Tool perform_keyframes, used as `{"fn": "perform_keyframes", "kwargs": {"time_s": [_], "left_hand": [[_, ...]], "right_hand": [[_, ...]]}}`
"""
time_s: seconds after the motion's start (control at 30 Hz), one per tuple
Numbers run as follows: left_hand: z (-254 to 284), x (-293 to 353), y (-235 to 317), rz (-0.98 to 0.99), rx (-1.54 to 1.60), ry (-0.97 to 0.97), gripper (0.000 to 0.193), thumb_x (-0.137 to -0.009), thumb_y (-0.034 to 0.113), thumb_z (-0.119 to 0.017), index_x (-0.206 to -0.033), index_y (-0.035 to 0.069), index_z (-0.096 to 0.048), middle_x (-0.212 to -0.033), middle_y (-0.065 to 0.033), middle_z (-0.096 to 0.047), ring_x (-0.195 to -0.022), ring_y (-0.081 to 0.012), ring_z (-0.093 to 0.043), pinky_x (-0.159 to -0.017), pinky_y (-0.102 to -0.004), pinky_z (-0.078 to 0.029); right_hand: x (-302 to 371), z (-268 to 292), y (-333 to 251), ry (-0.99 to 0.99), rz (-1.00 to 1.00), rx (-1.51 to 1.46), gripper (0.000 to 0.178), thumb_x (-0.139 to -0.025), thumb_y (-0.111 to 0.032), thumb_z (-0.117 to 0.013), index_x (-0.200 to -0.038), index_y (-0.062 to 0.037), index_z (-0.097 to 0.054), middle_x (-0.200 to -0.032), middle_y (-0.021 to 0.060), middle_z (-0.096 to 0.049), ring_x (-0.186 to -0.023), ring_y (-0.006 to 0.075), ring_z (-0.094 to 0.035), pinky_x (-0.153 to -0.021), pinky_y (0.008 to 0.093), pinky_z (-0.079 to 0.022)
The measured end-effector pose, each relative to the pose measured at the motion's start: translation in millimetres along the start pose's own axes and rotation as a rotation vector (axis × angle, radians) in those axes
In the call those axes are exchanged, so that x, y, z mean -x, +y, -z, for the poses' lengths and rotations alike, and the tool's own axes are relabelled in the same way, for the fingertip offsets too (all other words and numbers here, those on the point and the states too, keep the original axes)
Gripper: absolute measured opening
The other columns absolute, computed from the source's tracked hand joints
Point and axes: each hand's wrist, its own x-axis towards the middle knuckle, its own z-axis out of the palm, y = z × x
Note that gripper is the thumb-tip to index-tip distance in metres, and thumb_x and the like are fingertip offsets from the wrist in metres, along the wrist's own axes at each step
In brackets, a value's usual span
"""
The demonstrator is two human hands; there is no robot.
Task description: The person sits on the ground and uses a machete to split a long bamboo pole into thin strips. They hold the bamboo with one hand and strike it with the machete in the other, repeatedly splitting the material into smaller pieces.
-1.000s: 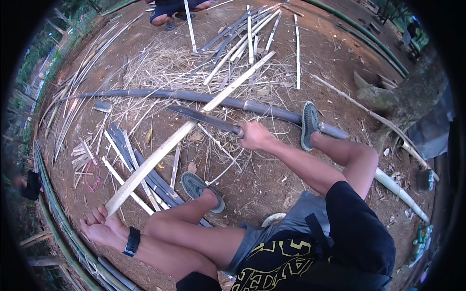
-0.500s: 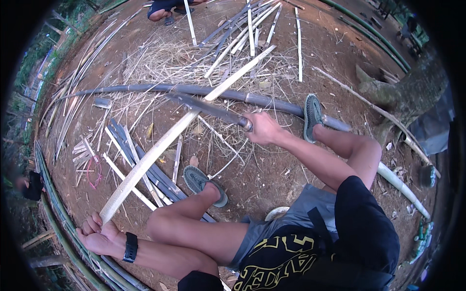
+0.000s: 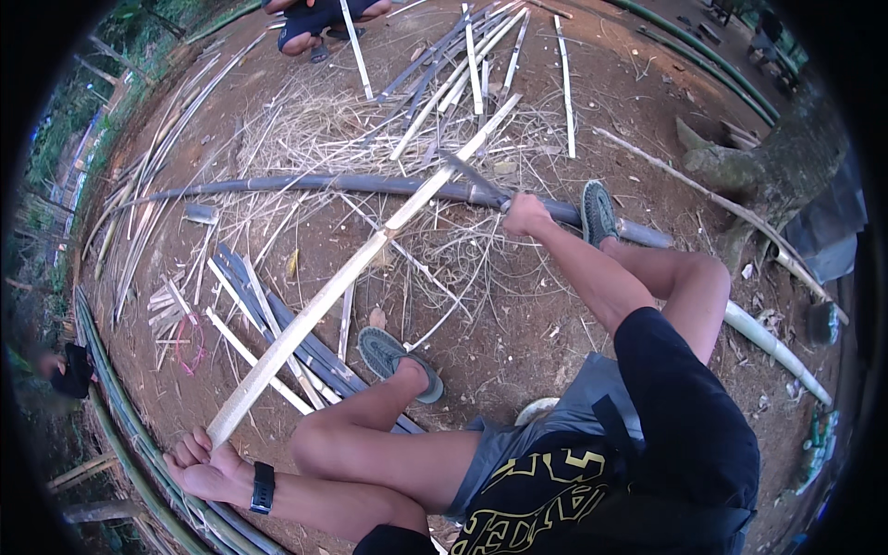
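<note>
My left hand [image 3: 205,464], with a dark watch at its wrist, is closed around the near end of a long pale split bamboo strip [image 3: 301,326]. The strip slants away to the upper right and passes over a dark bamboo pole [image 3: 351,184] on the ground. A notch or joint shows about midway along it. My right hand [image 3: 528,215] is wrapped round the handle of a machete [image 3: 478,179]. Its blade points up and left, with the tip at the strip's far part; whether it touches cannot be told.
Dark split bamboo lengths [image 3: 319,356] lie beside my left foot. More strips [image 3: 453,69] and shavings [image 3: 305,125] spread farther off, where a person [image 3: 328,20] crouches. A tree trunk [image 3: 786,176] stands at right; long green poles [image 3: 120,407] curve along the left.
My right hand and the machete have moved right and slightly farther away, the blade shifting from the strip's middle toward its far end. My left hand still grips the strip, slightly lower and rightward.
</note>
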Motion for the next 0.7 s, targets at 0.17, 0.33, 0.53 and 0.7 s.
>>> {"fn": "perform_keyframes", "kwargs": {"time_s": [0.17, 0.33, 0.53, 0.7], "left_hand": [[10, -9, 31, 0.011, 0.156, -0.258, 0.044, -0.1, 0.016, -0.041, -0.061, 0.018, -0.02, -0.055, 0.003, -0.014, -0.051, -0.0122, -0.013, -0.053, -0.0302, -0.022], [27, -6, 61, -0.001, 0.223, -0.474, 0.046, -0.1, 0.018, -0.041, -0.06, 0.019, -0.019, -0.057, 0.0018, -0.015, -0.053, -0.013, -0.015, -0.055, -0.0312, -0.022], [22, 6, 68, 0.015, 0.262, -0.545, 0.045, -0.1, 0.018, -0.043, -0.061, 0.018, -0.02, -0.058, 0.0018, -0.016, -0.054, -0.013, -0.016, -0.056, -0.0314, -0.022], [28, 5, 71, -0.003, 0.23, -0.559, 0.045, -0.099, 0.018, -0.044, -0.06, 0.019, -0.022, -0.056, 0.0023, -0.015, -0.052, -0.012, -0.016, -0.056, -0.0304, -0.022]], "right_hand": [[-15, -24, 27, 0.103, -0.285, -0.301, 0.038, -0.081, -0.021, -0.063, -0.114, -0.003, -0.065, -0.116, 0.0216, -0.065, -0.111, 0.0329, -0.063, -0.095, 0.0415, -0.051], [50, -92, 44, 0.015, -0.36, -0.271, 0.037, -0.081, -0.023, -0.066, -0.112, -0.0033, -0.066, -0.115, 0.0205, -0.066, -0.111, 0.033, -0.064, -0.093, 0.0409, -0.053], [88, -198, 75, -0.202, -0.313, -0.129, 0.046, -0.08, -0.032, -0.067, -0.117, -0.0039, -0.063, -0.115, 0.02, -0.066, -0.11, 0.033, -0.063, -0.093, 0.0407, -0.051], [62, -153, -3, -0.282, -0.109, -0.997, 0.064, -0.093, -0.056, -0.053, -0.126, 0.0, -0.054, -0.11, 0.0195, -0.066, -0.089, 0.0221, -0.069, -0.077, 0.0351, -0.055]]}}
